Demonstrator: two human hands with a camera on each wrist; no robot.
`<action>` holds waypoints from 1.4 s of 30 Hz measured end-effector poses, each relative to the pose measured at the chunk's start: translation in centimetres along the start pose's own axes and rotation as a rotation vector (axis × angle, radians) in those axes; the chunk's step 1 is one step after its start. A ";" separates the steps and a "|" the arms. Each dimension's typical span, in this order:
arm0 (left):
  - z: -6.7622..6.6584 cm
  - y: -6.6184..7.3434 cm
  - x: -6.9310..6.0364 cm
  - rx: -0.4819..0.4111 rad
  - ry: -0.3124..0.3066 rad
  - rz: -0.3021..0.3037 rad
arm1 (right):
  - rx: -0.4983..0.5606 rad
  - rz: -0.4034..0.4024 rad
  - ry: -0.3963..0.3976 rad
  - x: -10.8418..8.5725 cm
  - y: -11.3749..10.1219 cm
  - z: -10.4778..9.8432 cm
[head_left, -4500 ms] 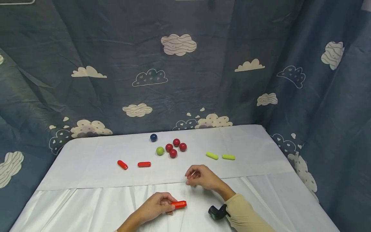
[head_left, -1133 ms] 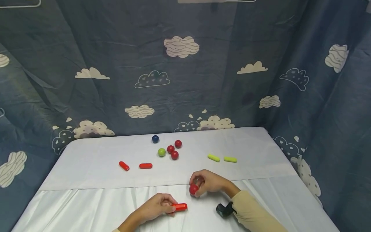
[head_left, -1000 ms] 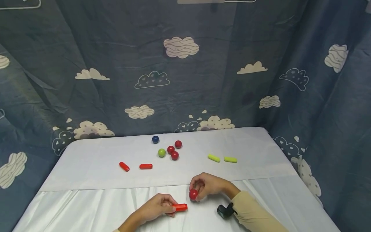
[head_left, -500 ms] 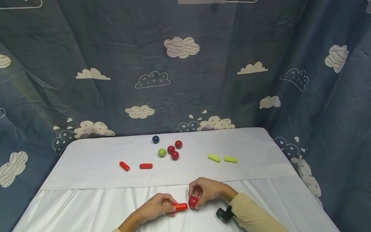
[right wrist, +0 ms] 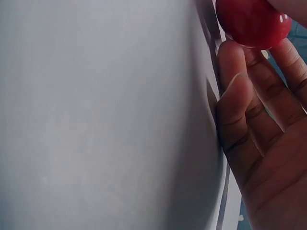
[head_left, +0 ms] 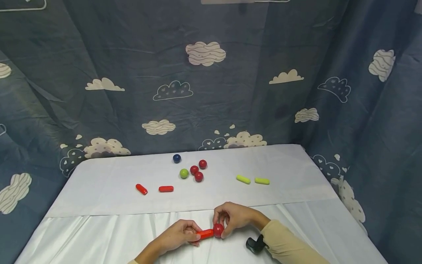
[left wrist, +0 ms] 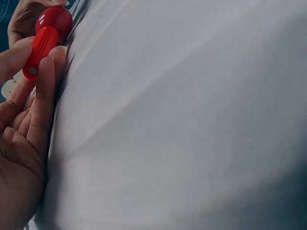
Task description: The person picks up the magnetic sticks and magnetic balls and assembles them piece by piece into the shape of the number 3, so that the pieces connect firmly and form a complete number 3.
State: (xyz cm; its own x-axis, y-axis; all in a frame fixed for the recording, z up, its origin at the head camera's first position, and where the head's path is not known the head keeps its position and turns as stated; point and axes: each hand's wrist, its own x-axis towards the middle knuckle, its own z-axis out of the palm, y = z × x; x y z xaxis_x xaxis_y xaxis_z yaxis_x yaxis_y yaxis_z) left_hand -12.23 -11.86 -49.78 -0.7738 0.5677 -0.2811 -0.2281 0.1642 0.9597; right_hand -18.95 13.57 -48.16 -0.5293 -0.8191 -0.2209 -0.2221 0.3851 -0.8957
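Note:
Near the front of the white-covered table, my left hand (head_left: pixel 176 235) pinches a red plastic rod (head_left: pixel 206 234) between thumb and fingers. The left wrist view shows a small round spot on the near end of this rod (left wrist: pixel 43 45). My right hand (head_left: pixel 238 215) holds a dark red ball (head_left: pixel 218 230) by its thumb and fingertips. Ball and rod touch, the rod's right end meeting the ball's left side. In the right wrist view the shiny ball (right wrist: pixel 249 23) sits at the fingertips, partly cut off by the frame's top edge; the rod is hidden there.
Farther back on the white cloth (head_left: pixel 108 176) lie two red rods (head_left: pixel 141 189), two yellow-green rods (head_left: pixel 243 179), three red balls (head_left: pixel 199 176), a green ball (head_left: pixel 184 173) and a blue ball (head_left: pixel 176 158). A dark cloud-patterned curtain (head_left: pixel 230 106) hangs behind.
The right hand, empty at first, took a red ball from the back group. It brought the ball toward the front and left until it met the rod. The left hand has stayed nearly still.

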 end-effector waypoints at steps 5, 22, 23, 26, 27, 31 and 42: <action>0.1 -0.1 0.0 -0.005 -0.004 0.004 | 0.007 -0.002 -0.001 0.0 0.1 0.2; 0.0 -0.2 -0.2 -0.004 0.008 0.010 | -0.055 0.007 0.019 0.0 -0.1 0.5; 0.0 -0.2 -0.2 -0.006 0.008 0.011 | -0.065 0.004 0.019 0.0 -0.1 0.5; 0.0 -0.2 -0.2 -0.015 0.007 0.014 | -0.087 -0.007 0.018 0.0 -0.2 0.6; 0.0 -0.2 -0.2 -0.017 0.006 0.015 | -0.088 -0.009 0.020 0.0 -0.3 0.5; 0.0 -0.2 -0.2 -0.020 0.006 0.014 | -0.092 0.009 0.032 0.0 -0.3 0.5; 0.1 0.3 0.1 0.009 0.008 -0.015 | -0.074 0.052 0.046 -0.1 -0.3 0.5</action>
State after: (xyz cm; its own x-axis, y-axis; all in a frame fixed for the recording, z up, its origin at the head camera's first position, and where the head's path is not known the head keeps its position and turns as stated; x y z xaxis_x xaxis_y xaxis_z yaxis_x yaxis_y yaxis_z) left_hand -12.31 -11.73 -49.51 -0.7750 0.5588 -0.2952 -0.2344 0.1797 0.9554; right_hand -18.44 13.37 -48.06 -0.5780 -0.7778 -0.2470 -0.2522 0.4581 -0.8524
